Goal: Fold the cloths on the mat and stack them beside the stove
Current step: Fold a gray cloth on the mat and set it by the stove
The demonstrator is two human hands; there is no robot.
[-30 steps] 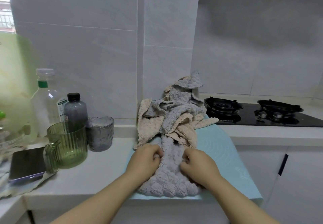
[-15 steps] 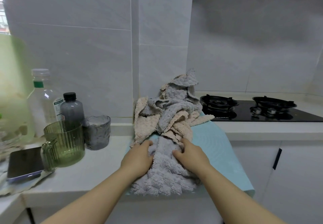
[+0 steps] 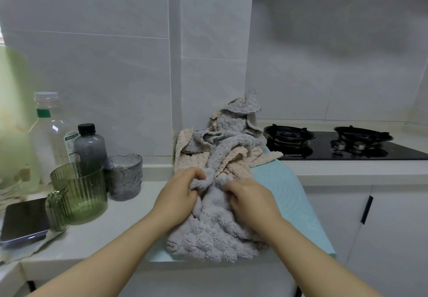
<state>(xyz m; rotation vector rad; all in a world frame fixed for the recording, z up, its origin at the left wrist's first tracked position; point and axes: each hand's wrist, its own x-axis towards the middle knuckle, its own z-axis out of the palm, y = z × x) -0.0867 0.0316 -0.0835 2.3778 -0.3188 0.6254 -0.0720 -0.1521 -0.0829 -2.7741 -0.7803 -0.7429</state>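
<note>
My left hand (image 3: 178,194) and right hand (image 3: 250,201) each grip a bunched fold of the grey fleece cloth (image 3: 213,234), which lies on the light blue mat (image 3: 289,194), just before the cloth pile (image 3: 227,143) heaped beside the stove (image 3: 335,143).

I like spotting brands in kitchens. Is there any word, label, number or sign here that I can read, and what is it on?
No text here can be read outright.
Clear bottle: its white and green label carries print, too blurred to read.
Stove: a small pale mark on its front edge, too small to read.
</note>
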